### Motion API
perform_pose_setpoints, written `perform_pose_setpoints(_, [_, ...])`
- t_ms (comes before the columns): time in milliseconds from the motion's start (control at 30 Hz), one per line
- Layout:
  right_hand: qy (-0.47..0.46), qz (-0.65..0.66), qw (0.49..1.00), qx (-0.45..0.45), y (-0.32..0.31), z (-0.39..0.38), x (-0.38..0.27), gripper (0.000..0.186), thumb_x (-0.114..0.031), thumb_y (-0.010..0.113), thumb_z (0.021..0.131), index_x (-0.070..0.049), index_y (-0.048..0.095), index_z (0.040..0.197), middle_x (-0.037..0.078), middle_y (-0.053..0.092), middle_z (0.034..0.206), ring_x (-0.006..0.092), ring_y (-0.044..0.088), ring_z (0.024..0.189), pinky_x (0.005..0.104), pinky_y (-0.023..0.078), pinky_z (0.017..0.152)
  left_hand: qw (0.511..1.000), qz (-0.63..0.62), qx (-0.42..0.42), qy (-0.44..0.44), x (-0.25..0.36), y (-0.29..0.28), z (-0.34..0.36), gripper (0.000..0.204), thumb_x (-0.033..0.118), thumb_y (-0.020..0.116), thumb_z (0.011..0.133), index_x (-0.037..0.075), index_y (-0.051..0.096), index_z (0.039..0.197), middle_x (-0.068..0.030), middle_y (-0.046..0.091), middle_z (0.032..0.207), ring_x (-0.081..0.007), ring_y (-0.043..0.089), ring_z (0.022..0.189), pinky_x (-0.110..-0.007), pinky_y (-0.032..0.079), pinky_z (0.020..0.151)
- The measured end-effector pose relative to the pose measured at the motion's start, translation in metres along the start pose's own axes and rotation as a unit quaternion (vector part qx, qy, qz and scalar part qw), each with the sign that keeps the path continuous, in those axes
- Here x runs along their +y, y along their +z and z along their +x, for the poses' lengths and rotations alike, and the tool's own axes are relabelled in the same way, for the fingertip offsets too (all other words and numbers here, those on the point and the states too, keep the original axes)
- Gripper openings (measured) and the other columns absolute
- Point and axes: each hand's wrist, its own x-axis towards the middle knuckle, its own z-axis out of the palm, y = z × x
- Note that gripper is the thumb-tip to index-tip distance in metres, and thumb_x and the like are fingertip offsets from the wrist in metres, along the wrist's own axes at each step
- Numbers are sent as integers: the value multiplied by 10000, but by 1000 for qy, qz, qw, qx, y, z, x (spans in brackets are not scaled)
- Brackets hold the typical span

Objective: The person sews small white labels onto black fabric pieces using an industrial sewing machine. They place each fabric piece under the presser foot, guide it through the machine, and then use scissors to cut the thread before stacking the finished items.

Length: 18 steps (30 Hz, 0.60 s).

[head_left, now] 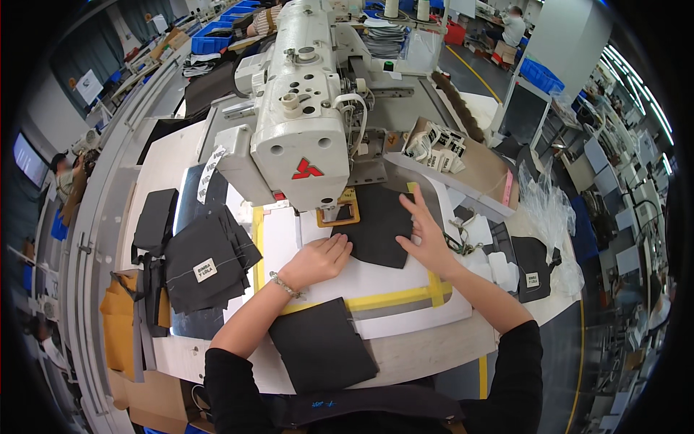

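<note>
"Standing at twelve is the sewing machine (296, 134); where's the black panel (379, 226) lying?"

"Between the right hand (428, 242), nearer and resting wide-spread at the panel's three o'clock, and the left hand (318, 262), lying flat at eight; a yellow frame (354, 210) is sitting at ten."

Matte black, flat fabric-like panel (382, 228), single piece, curved lower edge. Lay flat on white sheet (376, 283), just right of yellow rectangular clamp frame (354, 211) under the machine head (300, 155). Overlap with frame unclear.
</note>
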Motion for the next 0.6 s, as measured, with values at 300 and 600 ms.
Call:
perform_pose_setpoints(300, [-14,-97,995,30,0,-12,-15,131,19,655,809,-13,695,931,101,674,920,234,654,871,292,495,766,995,-49,-36,-78,14,-13,-6,439,200,699,763,3,627,1149,-173,627,1167,-288,634,1066,-366,529,887])
perform_pose_setpoints(600, [-53,-246,959,128,-14,-29,2,138,12,657,780,-68,691,887,58,588,867,214,573,840,327,408,804,975,-81,-88,-190,25,-7,5,770,575,629,806,6,518,1313,-252,528,1262,-382,533,1183,-462,438,1018])
